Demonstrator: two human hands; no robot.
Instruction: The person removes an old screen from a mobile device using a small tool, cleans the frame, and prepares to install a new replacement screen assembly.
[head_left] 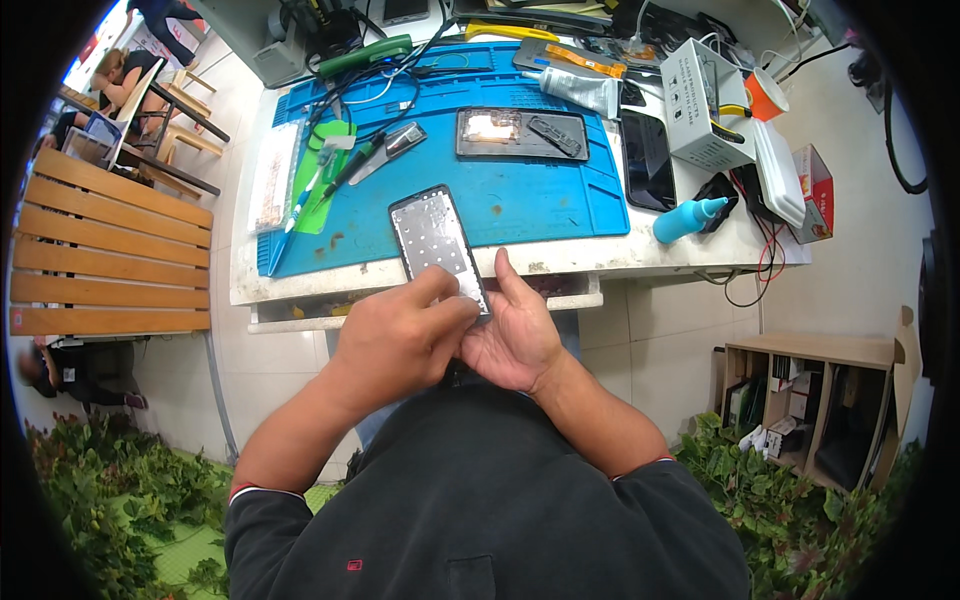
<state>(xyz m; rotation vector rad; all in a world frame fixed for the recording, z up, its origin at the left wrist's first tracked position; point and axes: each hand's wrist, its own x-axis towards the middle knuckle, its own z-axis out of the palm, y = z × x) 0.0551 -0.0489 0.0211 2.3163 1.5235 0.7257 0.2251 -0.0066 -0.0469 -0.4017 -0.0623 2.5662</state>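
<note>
A phone frame (pixel 433 232), black-edged with a silvery inner plate, tilts over the bench's front edge. My left hand (pixel 400 330) is closed in a pinch over its lower end; whatever the fingertips hold is hidden. Palm up, my right hand (pixel 515 340) cradles that same end from the right, its thumb raised and its other fingers mostly hidden beneath. Farther back on the blue work mat (pixel 530 205) lies an opened phone (pixel 522 134) with a dark loose part on it. Tweezers (pixel 388 152) and a black pen-like tool (pixel 352 163) lie to the left.
A light-blue bottle (pixel 688 220), a dark phone (pixel 648 160) and a white box (pixel 705 105) stand or lie at the right. A grey tube (pixel 575 92) and green-handled tool (pixel 365 56) lie at the back. A drawer (pixel 570 298) juts out below the bench edge.
</note>
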